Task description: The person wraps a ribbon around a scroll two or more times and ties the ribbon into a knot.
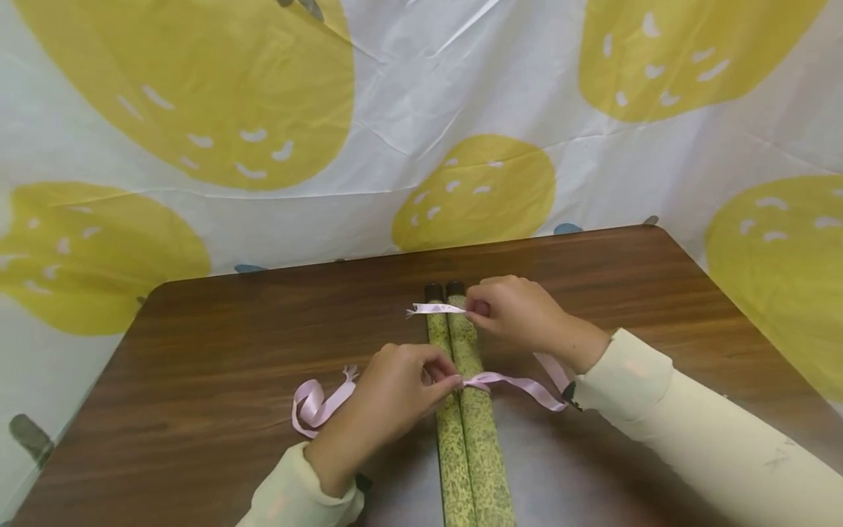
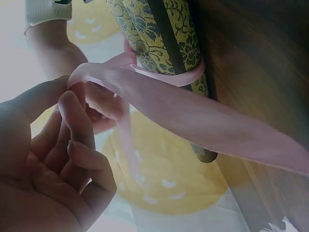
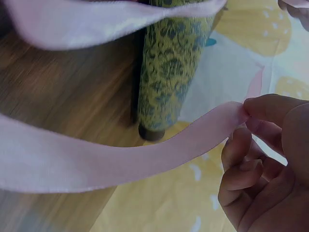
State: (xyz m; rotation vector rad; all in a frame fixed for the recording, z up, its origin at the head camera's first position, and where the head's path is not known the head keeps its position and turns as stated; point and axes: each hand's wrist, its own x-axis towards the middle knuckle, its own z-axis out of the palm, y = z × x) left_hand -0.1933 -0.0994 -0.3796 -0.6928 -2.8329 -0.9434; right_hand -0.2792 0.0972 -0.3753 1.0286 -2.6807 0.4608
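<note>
Two slim yellow-green brocade rolls [image 1: 486,446] with dark knobs lie side by side on the table, like a scroll rolled from both ends. A pink ribbon [image 1: 523,386] loops around them. Over the rolls, my left hand [image 1: 402,380] pinches the ribbon between thumb and forefinger, close to the loop. Farther up and to the right, my right hand [image 1: 523,311] pinches a ribbon tail; its frayed end crosses the rolls near the knobs. In the right wrist view the ribbon [image 3: 125,164] runs from the thumb and finger [image 3: 270,108] past the roll [image 3: 166,72].
A curled length of ribbon [image 1: 316,406] with a frayed end lies left of my left wrist. The dark wood table [image 1: 230,329] has rounded back corners. Behind it hangs a white cloth [image 1: 408,80] with big yellow fruit shapes.
</note>
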